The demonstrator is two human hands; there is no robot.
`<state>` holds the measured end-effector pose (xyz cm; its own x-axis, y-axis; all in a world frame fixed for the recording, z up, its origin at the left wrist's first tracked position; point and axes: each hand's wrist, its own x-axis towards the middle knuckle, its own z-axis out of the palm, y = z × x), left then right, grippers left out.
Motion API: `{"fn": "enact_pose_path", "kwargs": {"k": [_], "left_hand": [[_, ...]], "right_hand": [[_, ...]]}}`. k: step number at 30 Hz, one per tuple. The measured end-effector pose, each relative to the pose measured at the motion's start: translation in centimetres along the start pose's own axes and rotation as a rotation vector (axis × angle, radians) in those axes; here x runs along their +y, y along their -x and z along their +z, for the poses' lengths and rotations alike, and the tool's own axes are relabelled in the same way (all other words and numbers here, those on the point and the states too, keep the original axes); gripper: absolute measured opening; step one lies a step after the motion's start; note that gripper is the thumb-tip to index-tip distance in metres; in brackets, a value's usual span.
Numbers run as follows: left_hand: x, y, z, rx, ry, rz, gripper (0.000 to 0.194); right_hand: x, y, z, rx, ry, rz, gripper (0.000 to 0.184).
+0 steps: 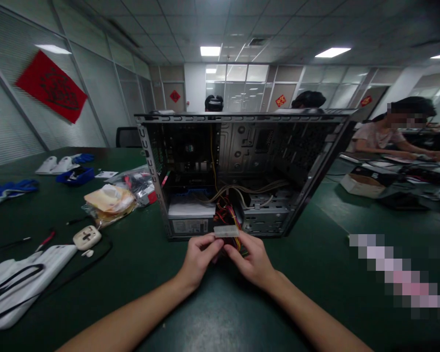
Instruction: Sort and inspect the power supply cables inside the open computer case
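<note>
An open computer case [242,118] stands on the green table, its inside facing me. In front of its lower edge, my left hand [200,256] and my right hand [254,256] pinch a whitish, long power connector [226,231] between them. Multicoloured wires [227,210] run from the connector into the case, beside the labelled power supply [190,226]. To the right of the wires is a metal drive cage [266,222]. A round fan [189,148] sits at the upper left inside. My fingers cover the connector's lower part.
On the left lie a plastic bag with yellowish contents [110,200], a small pale case [87,237], a blue tray [75,176], gloves [12,188], and a white board [33,288] with black cables. To the right are an open box [362,183] and a seated person [381,134].
</note>
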<state>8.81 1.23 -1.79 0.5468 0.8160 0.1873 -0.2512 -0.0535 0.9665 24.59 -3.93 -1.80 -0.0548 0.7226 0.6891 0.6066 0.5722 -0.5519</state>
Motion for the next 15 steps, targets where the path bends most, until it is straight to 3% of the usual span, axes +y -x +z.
{"fn": "enact_pose_path", "kwargs": {"k": [3,5,8,15], "left_hand": [[0.0,-0.4,0.0,-0.073,0.295,-0.222,0.041],[-0.2,-0.6,-0.2,-0.087,0.412,-0.297,0.041],[-0.5,-0.7,-0.6,-0.073,0.470,-0.323,0.038],[-1.1,-0.4,-1.0,-0.165,0.449,-0.291,0.046]], "right_hand": [[0.1,0.0,0.2,0.003,0.049,-0.045,0.012],[0.3,0.1,0.3,-0.017,0.072,-0.117,0.011],[0.4,0.0,0.3,-0.037,0.104,-0.197,0.010],[-0.4,-0.2,0.2,-0.106,0.194,-0.247,0.012]]}}
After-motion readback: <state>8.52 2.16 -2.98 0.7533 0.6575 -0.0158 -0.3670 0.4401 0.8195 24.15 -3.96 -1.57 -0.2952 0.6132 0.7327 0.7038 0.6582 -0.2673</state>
